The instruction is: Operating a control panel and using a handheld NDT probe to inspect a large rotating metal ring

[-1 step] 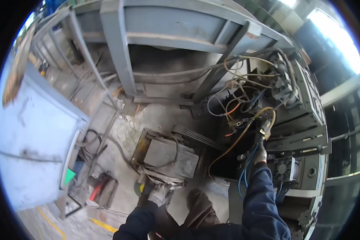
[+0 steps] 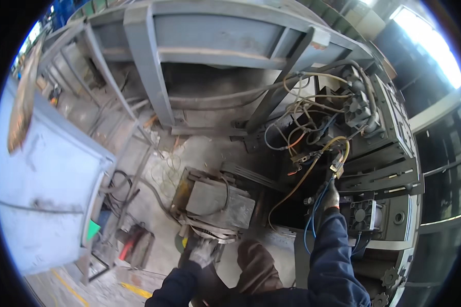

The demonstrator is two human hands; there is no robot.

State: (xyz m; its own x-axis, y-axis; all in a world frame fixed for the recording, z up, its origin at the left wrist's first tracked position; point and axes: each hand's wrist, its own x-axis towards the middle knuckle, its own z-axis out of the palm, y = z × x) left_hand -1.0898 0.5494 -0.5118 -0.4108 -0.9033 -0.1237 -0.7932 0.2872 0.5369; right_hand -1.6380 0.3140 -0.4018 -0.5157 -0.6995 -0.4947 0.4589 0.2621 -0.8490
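Near: my left hand (image 2: 204,253), gloved, is lying low in front of me, over my leg (image 2: 211,283) and by the near edge of a grey box (image 2: 220,202). I am not making out anything in its grasp; whether the fingers are curled or flat, or touching the box, I cannot tell.

Further out, right side: my right hand (image 2: 331,195) is extending straight away from me, arm nearly in line with it. The small metal fitting (image 2: 337,166) is sitting at or just past the fingertips, directly ahead and slightly to the right. Its long axis is running mostly away from me, far end leaning right, so roughly along the line of the hand. Right is clearly the nearer hand; left is lying well apart. Fingers are seeming to meet the fitting, but glove and shadow are hiding the grip: cannot tell if they are closing round it.

Alongside: blue hoses (image 2: 313,221) are hanging left of my right wrist; a fan (image 2: 362,217) is standing to its right.

Beyond: a yellow hose (image 2: 349,148) is looping above the fitting. Farthest, a grey metal frame (image 2: 210,38) is spanning the view.
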